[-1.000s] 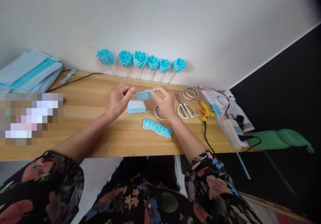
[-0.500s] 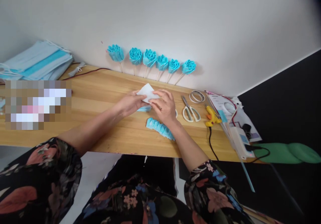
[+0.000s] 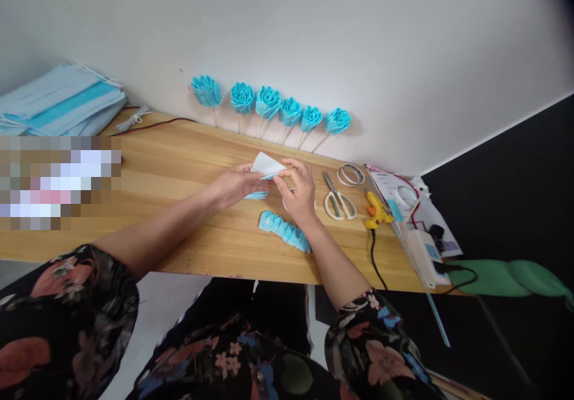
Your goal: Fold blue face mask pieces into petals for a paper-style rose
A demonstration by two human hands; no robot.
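- The left hand (image 3: 235,186) grasps a small, thin sheet, white on one face and light blue on the other (image 3: 266,164), pinching its left side between thumb and fingers.
- The right hand (image 3: 299,192) is at the same sheet's right corner, thumb and fingertips bent around it; the corner is turned over slightly, with a strip of blue showing along the lower edge.
- The sheet is held up between both hands, above the pale wooden tabletop (image 3: 188,238).
- Just beneath the left hand's fingers lies a low stack of light-blue rectangular pieces (image 3: 257,195), partly hidden.
- A white ring (image 3: 285,201) lies behind the right hand, which covers much of it.
- Nearer the body, below the right hand, a slanting row of overlapping, folded light-blue pieces (image 3: 284,231) rests on the wood.
- To the right are metal scissors with white handles (image 3: 333,191), then a yellow glue gun with a black cord (image 3: 377,210).
- A second white ring (image 3: 339,177) sits just beyond the scissors.
- Farther right lie printed papers and a white power strip (image 3: 428,256).
- At the back, six bright-blue rose-shaped flowers on thin sticks (image 3: 268,102) lean against the white wall (image 3: 287,29).
- At far left lies a pile of flat light-blue face masks (image 3: 63,98).
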